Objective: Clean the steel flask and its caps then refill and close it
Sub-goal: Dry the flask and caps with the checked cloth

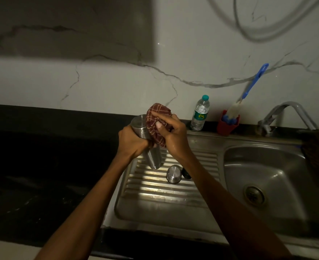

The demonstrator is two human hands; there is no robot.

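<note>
The steel flask (145, 139) is held tilted above the ribbed drainboard (173, 192), gripped mid-body by the left hand (131, 141). A checked cloth (156, 119) is pinched against its upper side by the right hand (171, 131). Steel cap (173, 174) and dark cap (186, 173) lie on the drainboard below the flask. The flask is judged rigid, smooth, likely wet and slippery; the mid-body wrap is best kept.

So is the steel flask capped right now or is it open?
Open. The steel cap and a dark cap lie on the drainboard, while the left hand holds the flask, its rim bare.
</note>
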